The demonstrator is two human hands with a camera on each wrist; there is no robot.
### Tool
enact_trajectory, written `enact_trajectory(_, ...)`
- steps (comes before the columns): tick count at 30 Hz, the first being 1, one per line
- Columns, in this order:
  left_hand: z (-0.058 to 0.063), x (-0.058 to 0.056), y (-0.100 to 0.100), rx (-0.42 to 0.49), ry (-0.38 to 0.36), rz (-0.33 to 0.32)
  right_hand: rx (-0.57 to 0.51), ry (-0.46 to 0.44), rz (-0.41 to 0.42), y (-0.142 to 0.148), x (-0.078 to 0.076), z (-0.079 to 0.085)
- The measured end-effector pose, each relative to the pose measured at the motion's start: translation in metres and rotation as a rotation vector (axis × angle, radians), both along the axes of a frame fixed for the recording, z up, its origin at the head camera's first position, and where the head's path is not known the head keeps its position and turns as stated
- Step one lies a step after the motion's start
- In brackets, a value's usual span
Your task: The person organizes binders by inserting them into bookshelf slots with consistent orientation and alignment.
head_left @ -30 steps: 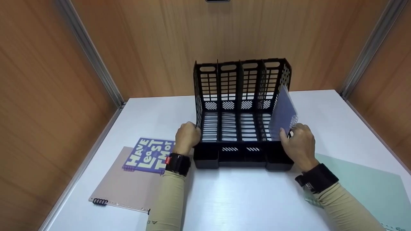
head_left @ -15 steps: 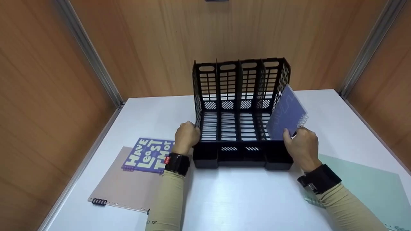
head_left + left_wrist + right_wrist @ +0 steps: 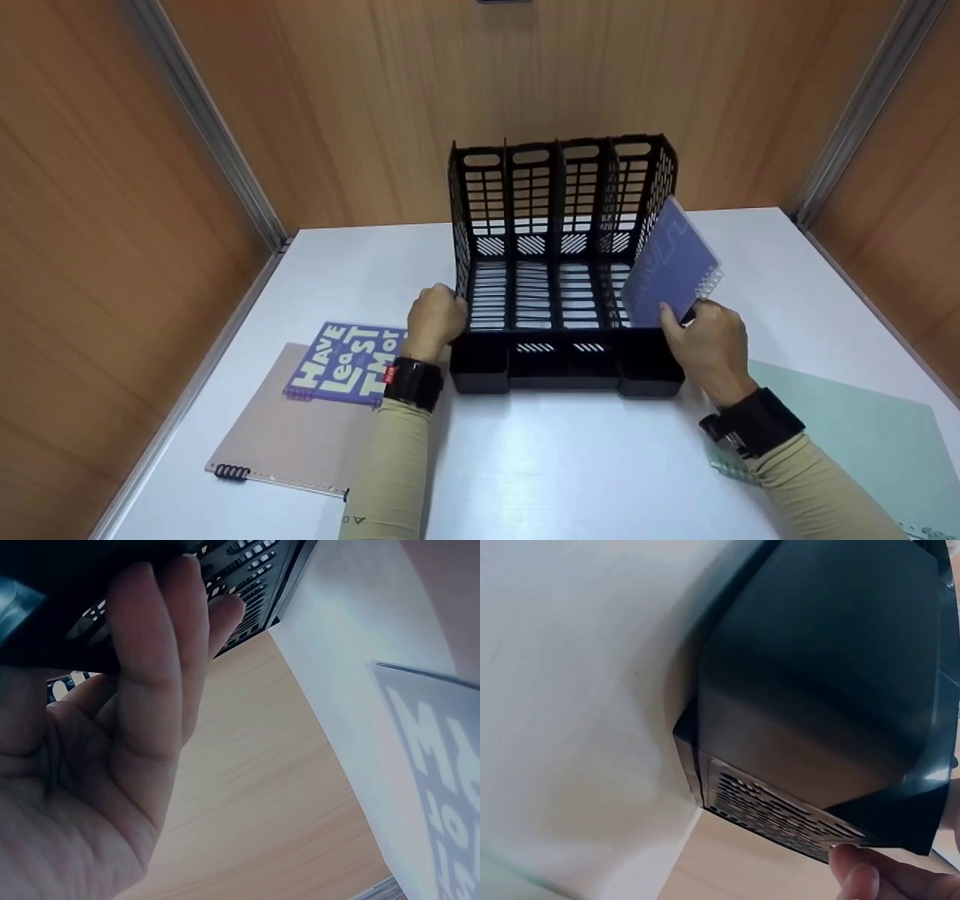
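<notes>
A black desktop file organizer (image 3: 534,296) with several upright compartments stands on the white table. My left hand (image 3: 437,319) grips its left side wall near the front; in the left wrist view the fingers (image 3: 146,652) lie against the slotted panel. At the front right corner, my right hand (image 3: 709,349) grips the right wall, thumb inside and fingers outside. In the right wrist view its fingertips (image 3: 847,862) touch the slotted side. A purple spiral notebook (image 3: 667,262) stands in the rightmost compartment, leaning right over that wall near my right thumb. Whether the thumb touches it I cannot tell.
To the left, a purple notebook with large lettering (image 3: 337,360) lies on a pinkish ring-bound notebook (image 3: 270,427). A pale green notebook (image 3: 855,427) lies at the right, partly under the right forearm. Wooden panels (image 3: 360,112) surround the table.
The notebook in the rightmost compartment has tipped further right, showing more of its cover. My right hand has shifted slightly right. My left hand and the organizer stay almost where they were.
</notes>
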State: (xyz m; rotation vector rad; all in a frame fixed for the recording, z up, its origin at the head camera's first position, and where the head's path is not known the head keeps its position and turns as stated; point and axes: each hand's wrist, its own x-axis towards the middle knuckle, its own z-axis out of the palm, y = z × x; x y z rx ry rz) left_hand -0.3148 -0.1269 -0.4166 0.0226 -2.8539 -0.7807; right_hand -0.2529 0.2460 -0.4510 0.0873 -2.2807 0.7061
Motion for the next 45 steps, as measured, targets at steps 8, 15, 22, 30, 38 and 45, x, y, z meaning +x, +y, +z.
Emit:
enact_trajectory(8, 0.000, -0.001, 0.000, -0.001, -0.018, 0.005, 0.002, -0.010, 0.029, 0.007, 0.010, 0.009)
enact_trajectory(15, 0.000, 0.001, -0.004, -0.008, 0.045, -0.006, -0.003, -0.042, 0.039, 0.011, 0.022, 0.016)
enact_trajectory(22, 0.005, 0.005, -0.004, -0.045, 0.126, 0.038, 0.029, -0.047, 0.057, 0.016, 0.031, 0.020)
enact_trajectory(30, 0.019, 0.015, 0.010, -0.176, 0.390, 0.103, 0.058, -0.111, 0.041, 0.025, 0.041, 0.021)
enact_trajectory(38, 0.026, 0.032, 0.049, -0.196, 0.717, -0.027, 0.107, -0.217, 0.052, 0.039, 0.051, 0.025)
enact_trajectory(45, 0.028, 0.053, 0.085, -0.150, 0.896, -0.247, 0.183, -0.237, 0.095, 0.055, 0.060, 0.025)
